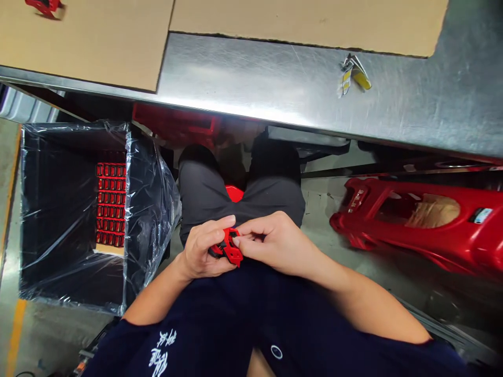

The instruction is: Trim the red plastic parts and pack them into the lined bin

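The left hand (pixel 202 250) curls around a small red plastic part (pixel 231 253), and the right hand (pixel 277 243) pinches it with finger and thumb. The part is near the middle of the frame, just above the person's gray shorts (pixel 204 193). Both arms bend in toward it. At the left, a plastic-lined box (pixel 29 209) holds rows of red parts (pixel 111 201), so some look packed already. A big red panel (pixel 396 222) lies at the right.

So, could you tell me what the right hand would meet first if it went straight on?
The small red plastic part in the left hand, which the right hand already seems to touch.
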Demonstrator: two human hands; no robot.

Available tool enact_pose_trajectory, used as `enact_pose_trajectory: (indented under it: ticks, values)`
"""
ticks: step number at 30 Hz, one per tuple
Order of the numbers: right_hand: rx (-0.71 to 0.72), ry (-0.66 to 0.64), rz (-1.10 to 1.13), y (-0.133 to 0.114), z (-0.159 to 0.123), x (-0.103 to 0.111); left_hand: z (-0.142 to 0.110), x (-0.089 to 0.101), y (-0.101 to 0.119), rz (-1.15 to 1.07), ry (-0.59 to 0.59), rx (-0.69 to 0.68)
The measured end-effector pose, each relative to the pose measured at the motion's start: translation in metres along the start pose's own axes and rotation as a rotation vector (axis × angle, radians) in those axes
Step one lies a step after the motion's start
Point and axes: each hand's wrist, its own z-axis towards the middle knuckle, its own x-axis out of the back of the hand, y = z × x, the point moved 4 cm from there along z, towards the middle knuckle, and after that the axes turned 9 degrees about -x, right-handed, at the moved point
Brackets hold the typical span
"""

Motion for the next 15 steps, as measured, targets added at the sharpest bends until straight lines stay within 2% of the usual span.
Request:
enact_pose_trajectory:
  ticks: [7,11,15]
  values:
    - [-0.031,-0.134,-0.013,-0.0023,-0.0001,0.0036,-0.0006,-0.0009,-0.0019,-0.033,0.014,0.01]
    - [0.0,-0.178,0.002,-0.0031,-0.0024,0.0067,-0.0012,-0.0014,-0.0008,-0.065,0.025,-0.007]
    - [-0.006,-0.214,0.068,0.0007,-0.0036,0.0071,-0.0037,-0.0022,-0.0017,-0.071,0.029,0.035]
